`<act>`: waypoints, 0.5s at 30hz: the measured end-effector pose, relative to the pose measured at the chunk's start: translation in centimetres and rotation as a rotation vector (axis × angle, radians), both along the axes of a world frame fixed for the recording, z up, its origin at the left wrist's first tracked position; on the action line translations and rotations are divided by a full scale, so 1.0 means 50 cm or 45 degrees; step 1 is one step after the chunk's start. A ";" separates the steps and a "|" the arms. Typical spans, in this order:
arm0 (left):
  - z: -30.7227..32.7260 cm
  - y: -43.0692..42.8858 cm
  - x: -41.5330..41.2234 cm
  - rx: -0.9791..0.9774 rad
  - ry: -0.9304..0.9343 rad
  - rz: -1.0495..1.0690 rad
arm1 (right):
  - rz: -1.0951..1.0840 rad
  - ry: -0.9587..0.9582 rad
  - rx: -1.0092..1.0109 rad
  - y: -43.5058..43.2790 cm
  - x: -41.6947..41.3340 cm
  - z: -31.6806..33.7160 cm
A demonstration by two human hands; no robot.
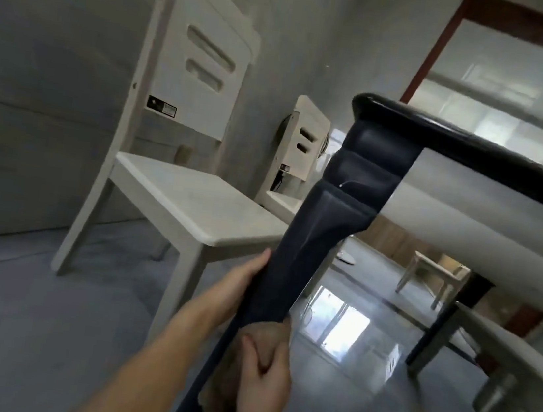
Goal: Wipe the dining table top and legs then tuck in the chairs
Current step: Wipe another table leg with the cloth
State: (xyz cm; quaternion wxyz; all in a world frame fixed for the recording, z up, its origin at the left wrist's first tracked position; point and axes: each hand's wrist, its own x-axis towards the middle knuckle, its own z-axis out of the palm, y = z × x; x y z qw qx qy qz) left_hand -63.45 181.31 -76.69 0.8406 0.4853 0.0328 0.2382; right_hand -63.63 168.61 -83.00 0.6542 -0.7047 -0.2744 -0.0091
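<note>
A dark navy table leg runs down the middle of the view from the table's dark rim. My left hand wraps the leg's left side about halfway down. Lower on the leg, my right hand presses a tan cloth against it, the cloth bunched around the leg. A white chair stands just left of the leg, pulled out from the table. A second white chair stands further back by the wall.
The pale table apron slopes off to the right. Another chair's frame stands under the table at the right, and a small stool farther off. The glossy tiled floor lies at the left; a grey wall is behind the chairs.
</note>
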 end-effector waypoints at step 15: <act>0.014 0.001 -0.021 0.055 0.032 -0.069 | -0.102 -0.219 0.149 0.020 0.014 0.091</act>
